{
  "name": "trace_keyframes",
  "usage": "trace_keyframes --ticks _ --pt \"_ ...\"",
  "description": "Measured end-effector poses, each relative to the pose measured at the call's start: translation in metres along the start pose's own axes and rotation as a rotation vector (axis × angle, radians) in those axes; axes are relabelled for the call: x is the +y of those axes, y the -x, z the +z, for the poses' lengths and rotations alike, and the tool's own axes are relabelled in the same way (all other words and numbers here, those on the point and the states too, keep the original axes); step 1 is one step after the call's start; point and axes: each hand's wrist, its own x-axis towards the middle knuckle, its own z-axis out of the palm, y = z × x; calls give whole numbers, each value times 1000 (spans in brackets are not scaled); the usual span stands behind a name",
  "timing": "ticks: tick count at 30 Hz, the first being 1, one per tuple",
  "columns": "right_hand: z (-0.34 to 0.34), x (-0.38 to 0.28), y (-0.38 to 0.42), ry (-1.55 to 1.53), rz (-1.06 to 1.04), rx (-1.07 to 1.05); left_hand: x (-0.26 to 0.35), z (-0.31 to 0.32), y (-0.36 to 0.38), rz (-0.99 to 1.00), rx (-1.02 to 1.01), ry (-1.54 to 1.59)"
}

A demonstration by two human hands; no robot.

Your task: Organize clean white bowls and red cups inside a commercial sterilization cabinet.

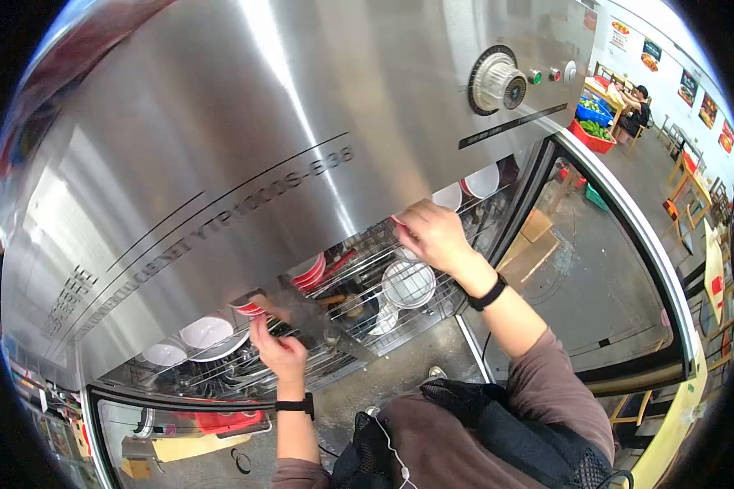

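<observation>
I face an open steel dish cabinet (236, 138) with wire racks of crockery inside. My left hand (279, 352) is at the lower front of the cabinet, fingers partly spread, with its fingertips up against red-and-white bowls (249, 309). My right hand (434, 236) reaches in under the cabinet's upper panel, its fingers curled. A sliver of something red shows at those fingertips; the panel hides the rest. Between the hands are a stack of red bowls (310, 273) and a broad grey flat metal piece (322, 319). White bowls (207, 332) sit left of my left hand.
A white plate (409, 284) lies on the wire rack (457, 303). Glass doors (595, 269) swing out on both sides. Cardboard (530, 244) shows beyond the right door. Further off are a red crate of green vegetables (593, 140) and a seated person (634, 110).
</observation>
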Motion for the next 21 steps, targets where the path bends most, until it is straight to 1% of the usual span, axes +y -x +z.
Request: trace_keyframes --ticks 3,4,7,8,11,12,15,16,19,21 --pt "-21 26 24 36 57 74 -4 12 9 -135 32 26" --pt "-23 38 31 80 69 86 0 14 5 -67 57 -10" --pt "-27 69 45 131 89 30 11 14 1 -13 99 -98" --pt "-26 80 51 131 111 -29 10 16 3 -77 80 -68" --pt "-15 102 59 124 44 -41 9 14 6 -101 68 -66" --pt "-15 102 58 95 89 -74 10 15 5 -70 83 -102" --pt "-18 108 47 -17 102 -140 12 14 4 -7 93 -179" --pt "-16 113 45 -53 97 -151 13 15 7 -130 76 -97" --pt "-12 125 38 -154 72 -247 20 16 5 -169 75 -115" --pt "-4 129 38 -120 131 -375 20 17 5 -149 78 -139"
